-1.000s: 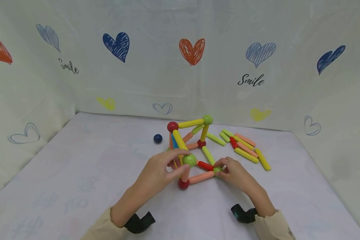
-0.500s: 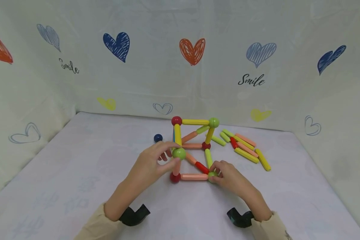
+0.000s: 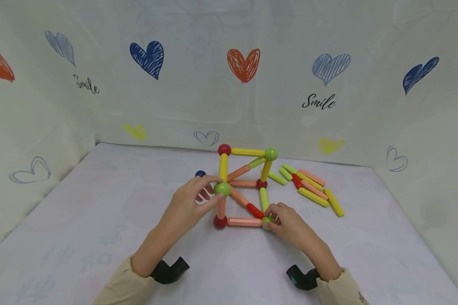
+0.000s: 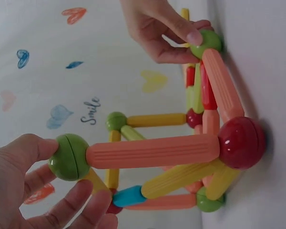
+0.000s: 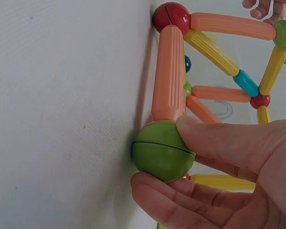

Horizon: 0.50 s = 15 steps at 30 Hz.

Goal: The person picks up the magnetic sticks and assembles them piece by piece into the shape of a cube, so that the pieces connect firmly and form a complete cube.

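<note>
A frame of coloured rods and balls stands on the table. My left hand (image 3: 185, 207) pinches a green ball (image 3: 222, 189) at its near upper left corner, between thumb and fingers. Below that ball a salmon rod (image 4: 152, 151) runs down to a red ball (image 4: 242, 142) on the table. With thumb and fingers my right hand (image 3: 291, 226) grips another green ball (image 5: 163, 150) at the near lower right corner. A salmon rod (image 3: 244, 222) joins the two lower corners. At the top, a yellow rod (image 3: 248, 152) links a red ball (image 3: 224, 150) and a green ball (image 3: 271, 153).
Several loose rods (image 3: 313, 196) in yellow, salmon, green and red lie to the right of the frame. A dark blue ball (image 3: 200, 173) sits behind my left hand, partly covered by it. A white backdrop (image 3: 198, 101) printed with hearts rises behind the table.
Both hands have shifted left with the frame, which has turned to face me more squarely. Each hand keeps hold of its green ball. The loose rods stay where they were.
</note>
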### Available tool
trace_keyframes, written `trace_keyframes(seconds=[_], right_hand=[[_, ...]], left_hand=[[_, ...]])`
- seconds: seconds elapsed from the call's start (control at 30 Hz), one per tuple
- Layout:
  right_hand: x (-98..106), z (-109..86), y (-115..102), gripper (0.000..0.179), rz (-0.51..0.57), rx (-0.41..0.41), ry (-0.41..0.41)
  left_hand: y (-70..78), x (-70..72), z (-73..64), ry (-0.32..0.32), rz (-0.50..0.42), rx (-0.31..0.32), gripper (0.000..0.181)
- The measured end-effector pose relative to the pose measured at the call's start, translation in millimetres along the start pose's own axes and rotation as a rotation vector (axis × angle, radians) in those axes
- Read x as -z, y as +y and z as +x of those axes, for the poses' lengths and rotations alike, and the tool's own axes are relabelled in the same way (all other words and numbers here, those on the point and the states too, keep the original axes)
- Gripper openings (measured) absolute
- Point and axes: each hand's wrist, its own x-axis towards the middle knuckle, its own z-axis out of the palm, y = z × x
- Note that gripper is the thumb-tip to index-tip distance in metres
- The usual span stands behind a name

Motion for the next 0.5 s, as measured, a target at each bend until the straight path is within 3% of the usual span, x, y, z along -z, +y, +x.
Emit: trace_keyframes(seconds=[0.5], right_hand=[[-0.6, 1.0, -0.4, 0.022, -0.020, -0.040, 0.009]], left_hand=[[1.4, 0.7, -0.9, -0.029, -0.057, 0.005, 0.035]])
